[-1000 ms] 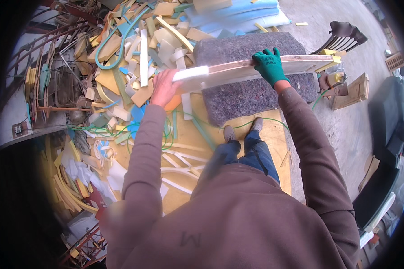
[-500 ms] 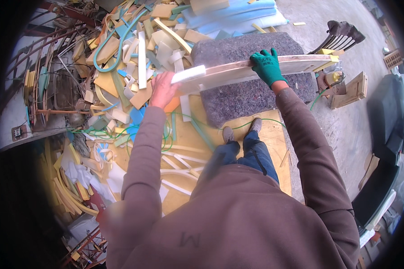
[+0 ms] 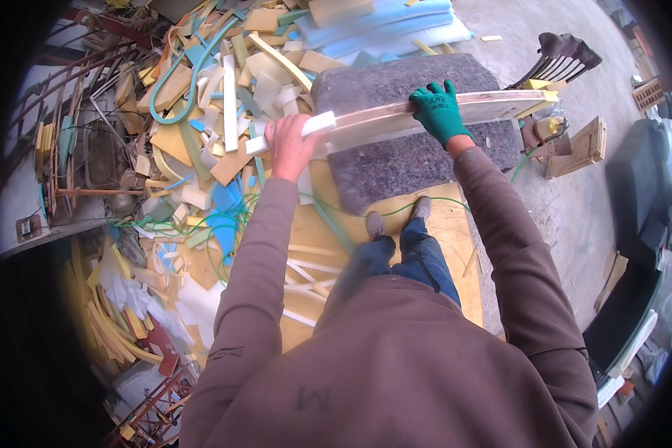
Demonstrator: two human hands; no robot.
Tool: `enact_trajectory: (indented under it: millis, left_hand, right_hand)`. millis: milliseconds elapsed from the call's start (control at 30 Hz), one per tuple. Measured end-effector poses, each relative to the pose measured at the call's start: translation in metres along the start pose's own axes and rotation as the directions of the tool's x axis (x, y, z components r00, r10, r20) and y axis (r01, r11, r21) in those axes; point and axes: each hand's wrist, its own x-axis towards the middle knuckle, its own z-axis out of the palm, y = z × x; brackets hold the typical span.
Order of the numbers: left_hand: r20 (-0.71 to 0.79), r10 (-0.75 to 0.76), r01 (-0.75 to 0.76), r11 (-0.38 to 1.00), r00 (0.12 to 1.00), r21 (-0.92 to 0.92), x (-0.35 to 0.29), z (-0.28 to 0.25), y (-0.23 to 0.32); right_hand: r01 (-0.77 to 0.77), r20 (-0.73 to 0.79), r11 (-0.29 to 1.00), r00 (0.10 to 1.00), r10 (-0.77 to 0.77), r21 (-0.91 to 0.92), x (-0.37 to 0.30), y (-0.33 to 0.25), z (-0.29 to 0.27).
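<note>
Holding a long pale board (image 3: 425,113) level in front of the chest, the bare left hand (image 3: 291,145) and green-gloved right hand (image 3: 439,110) stay closed around it; it has barely shifted, hanging above the grey felt slab (image 3: 418,160), right of the foam offcuts (image 3: 201,97).

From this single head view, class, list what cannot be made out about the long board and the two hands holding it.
- Left hand: its fingers wrap behind the long board; the grip is hidden.
- Right hand: a green glove covers it; its fingertips curl over the board's far edge.
- Board's underside: faces away from the camera.
- Grey felt pad: the board and both hands cover part of it.
- Foam scrap pile: pieces overlap, too small to count.
</note>
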Motion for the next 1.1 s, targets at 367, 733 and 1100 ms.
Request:
enact_trajectory:
  millis: [367, 733, 1100]
  left_hand:
    - [-0.018, 0.028, -0.029, 0.999, 0.999, -0.022, -0.002, 0.001, -0.003]
    - [0.034, -0.014, 0.014, 1.0, 0.999, 0.003, 0.001, 0.003, 0.003]
    - [0.014, 0.03, -0.032, 0.992, 0.999, 0.119, 0.01, 0.031, 0.005]
  right_hand:
    - [-0.033, 0.137, 0.998, 0.99, 0.041, -0.061, 0.003, 0.005, 0.004]
    - [-0.023, 0.142, 0.995, 0.989, 0.036, -0.093, 0.007, 0.005, 0.006]
    - [0.124, 0.038, 0.99, 0.992, -0.122, -0.07, 0.01, 0.011, 0.001]
